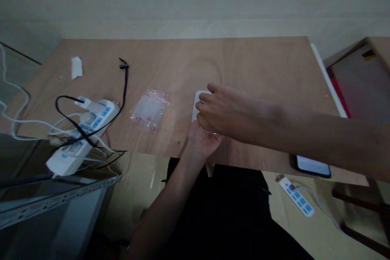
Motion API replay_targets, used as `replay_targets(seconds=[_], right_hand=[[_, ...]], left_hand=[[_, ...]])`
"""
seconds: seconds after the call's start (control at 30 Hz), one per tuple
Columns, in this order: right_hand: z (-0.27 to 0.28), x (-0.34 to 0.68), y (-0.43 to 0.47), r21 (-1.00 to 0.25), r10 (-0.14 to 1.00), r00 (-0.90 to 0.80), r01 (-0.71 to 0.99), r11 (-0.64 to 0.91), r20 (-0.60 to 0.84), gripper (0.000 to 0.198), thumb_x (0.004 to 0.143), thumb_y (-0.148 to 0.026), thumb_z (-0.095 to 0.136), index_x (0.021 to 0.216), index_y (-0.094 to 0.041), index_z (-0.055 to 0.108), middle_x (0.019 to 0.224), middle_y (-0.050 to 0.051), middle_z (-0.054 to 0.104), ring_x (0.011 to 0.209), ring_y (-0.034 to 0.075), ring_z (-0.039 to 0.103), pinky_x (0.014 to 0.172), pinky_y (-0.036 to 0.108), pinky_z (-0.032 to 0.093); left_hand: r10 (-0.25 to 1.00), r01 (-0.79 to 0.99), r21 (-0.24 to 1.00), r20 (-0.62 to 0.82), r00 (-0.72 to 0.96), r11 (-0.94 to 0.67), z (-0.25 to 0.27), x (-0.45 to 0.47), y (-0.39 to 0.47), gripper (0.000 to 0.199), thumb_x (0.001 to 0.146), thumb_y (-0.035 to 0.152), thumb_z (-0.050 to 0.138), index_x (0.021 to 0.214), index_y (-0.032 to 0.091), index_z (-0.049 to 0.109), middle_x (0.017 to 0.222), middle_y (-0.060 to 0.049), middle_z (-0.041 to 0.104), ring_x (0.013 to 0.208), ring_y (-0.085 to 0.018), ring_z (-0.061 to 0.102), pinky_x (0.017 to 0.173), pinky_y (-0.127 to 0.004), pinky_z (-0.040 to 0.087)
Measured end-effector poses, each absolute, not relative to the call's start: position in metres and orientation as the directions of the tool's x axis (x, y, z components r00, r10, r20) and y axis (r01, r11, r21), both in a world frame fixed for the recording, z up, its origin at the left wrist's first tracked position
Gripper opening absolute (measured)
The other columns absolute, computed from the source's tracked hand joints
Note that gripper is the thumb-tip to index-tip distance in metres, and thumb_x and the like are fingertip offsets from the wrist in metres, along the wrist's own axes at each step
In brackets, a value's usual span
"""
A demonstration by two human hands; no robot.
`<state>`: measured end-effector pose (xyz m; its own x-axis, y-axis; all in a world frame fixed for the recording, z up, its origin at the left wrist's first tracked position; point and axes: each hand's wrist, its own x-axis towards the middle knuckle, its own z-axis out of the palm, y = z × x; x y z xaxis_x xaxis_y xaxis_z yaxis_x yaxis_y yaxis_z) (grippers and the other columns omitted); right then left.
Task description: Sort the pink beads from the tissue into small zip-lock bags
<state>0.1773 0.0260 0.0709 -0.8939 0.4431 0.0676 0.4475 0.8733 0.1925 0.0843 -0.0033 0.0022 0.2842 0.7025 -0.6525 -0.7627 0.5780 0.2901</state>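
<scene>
A white flat piece with rounded corners (197,105) shows partly from under my hands, above the front half of the wooden table. My left hand (202,140) reaches up from below, palm up, and holds this piece near its lower edge. Most of the left fingers are hidden. Over the piece lies my right hand (215,109), its fingers curled and closed, covering most of it. What the right fingertips pinch, if anything, is hidden. Left of both hands lies a clear zip bag (150,109) with small pink-red bits near its bottom.
The wooden table (183,57) meets the wall at the back. At left, a white power strip (82,138) carries plugs and tangled black and white cables. A white scrap (76,68) lies behind it. A phone (313,165) sits under my right forearm. Another power strip (296,196) is lower right.
</scene>
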Motion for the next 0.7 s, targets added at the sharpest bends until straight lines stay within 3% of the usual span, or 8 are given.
replay_targets(seconds=[0.13, 0.2, 0.27, 0.33, 0.4, 0.5, 0.6, 0.7], right_hand=[[0.08, 0.186, 0.031, 0.043, 0.464, -0.863, 0.481, 0.876, 0.202, 0.026, 0.085, -0.018, 0.065, 0.059, -0.021, 0.062, 0.073, -0.001, 0.068, 0.077, 0.015, 0.061, 0.075, 0.032, 0.044], [0.09, 0.202, 0.035, -0.024, 0.516, -0.828, 0.524, 0.851, 0.218, 0.019, 0.087, -0.033, 0.066, 0.071, -0.022, 0.067, 0.077, -0.001, 0.068, 0.08, 0.016, 0.063, 0.078, 0.033, 0.046], [0.097, 0.226, 0.038, -0.035, 0.605, -0.765, 0.614, 0.789, 0.22, 0.028, 0.083, -0.048, 0.068, 0.093, -0.022, 0.07, 0.085, 0.001, 0.068, 0.084, 0.019, 0.065, 0.08, 0.035, 0.048], [0.092, 0.251, 0.039, -0.044, 0.737, -0.628, 0.753, 0.657, 0.248, 0.054, 0.079, -0.057, 0.069, 0.117, -0.019, 0.064, 0.094, 0.006, 0.069, 0.087, 0.022, 0.066, 0.079, 0.037, 0.05], [0.071, 0.272, 0.038, -0.139, 0.895, -0.308, 0.92, 0.366, 0.322, 0.063, 0.084, -0.056, 0.064, 0.129, -0.012, 0.057, 0.1, 0.013, 0.069, 0.094, 0.025, 0.066, 0.084, 0.04, 0.051], [0.019, 0.287, 0.034, -0.231, 0.929, 0.132, 0.972, -0.052, 0.347, 0.063, 0.091, -0.051, 0.053, 0.131, -0.002, 0.053, 0.115, 0.027, 0.065, 0.109, 0.035, 0.062, 0.091, 0.05, 0.049], [-0.03, 0.285, 0.031, -0.237, 0.933, 0.25, 0.953, -0.19, 0.258, 0.066, 0.094, -0.043, 0.045, 0.141, 0.004, 0.041, 0.133, 0.033, 0.053, 0.126, 0.041, 0.051, 0.099, 0.057, 0.043], [-0.054, 0.28, 0.029, -0.238, 0.945, 0.274, 0.944, -0.229, 0.176, 0.071, 0.097, -0.044, 0.038, 0.147, 0.006, 0.029, 0.151, 0.032, 0.035, 0.143, 0.04, 0.031, 0.112, 0.059, 0.029]], left_hand=[[0.712, -0.768, 0.302, -0.648, 0.27, 0.566, 0.004, 0.089, 0.0, 0.041, 0.095, 0.011, 0.027, 0.062, 0.019, 0.051, 0.059, 0.001, 0.056, 0.058, -0.01, 0.059, 0.054, -0.019, 0.045], [0.706, -0.726, 0.331, -0.646, 0.291, 0.603, 0.001, 0.09, 0.006, 0.042, 0.094, 0.011, 0.028, 0.056, 0.018, 0.042, 0.049, 0.003, 0.043, 0.042, -0.008, 0.043, 0.043, -0.018, 0.034], [0.723, -0.611, 0.475, -0.644, 0.25, 0.634, -0.005, 0.091, 0.016, 0.045, 0.096, 0.017, 0.03, 0.05, 0.02, 0.03, 0.043, 0.006, 0.025, 0.035, -0.008, 0.023, 0.038, -0.02, 0.021], [0.83, -0.33, 0.772, -0.552, 0.075, 0.544, -0.014, 0.095, 0.028, 0.049, 0.098, 0.026, 0.033, 0.049, 0.021, 0.025, 0.043, 0.007, 0.019, 0.036, -0.009, 0.019, 0.04, -0.023, 0.018], [0.969, 0.145, 0.959, -0.236, -0.076, 0.245, -0.023, 0.101, 0.042, 0.048, 0.097, 0.03, 0.039, 0.05, 0.021, 0.033, 0.047, 0.004, 0.033, 0.042, -0.011, 0.035, 0.046, -0.025, 0.028], [0.971, 0.688, 0.686, 0.171, 0.164, -0.237, -0.037, 0.112, 0.059, 0.035, 0.098, 0.03, 0.041, 0.069, 0.019, 0.056, 0.071, -0.006, 0.062, 0.07, -0.019, 0.059, 0.065, -0.03, 0.041], [0.904, 0.824, 0.372, 0.202, 0.377, -0.427, -0.049, 0.119, 0.067, 0.031, 0.1, 0.025, 0.036, 0.091, 0.012, 0.063, 0.097, -0.015, 0.069, 0.095, -0.025, 0.062, 0.081, -0.036, 0.044], [0.887, 0.849, 0.263, 0.189, 0.42, -0.458, -0.055, 0.123, 0.069, 0.03, 0.099, 0.024, 0.037, 0.1, 0.01, 0.063, 0.105, -0.016, 0.067, 0.105, -0.028, 0.059, 0.088, -0.04, 0.044]])
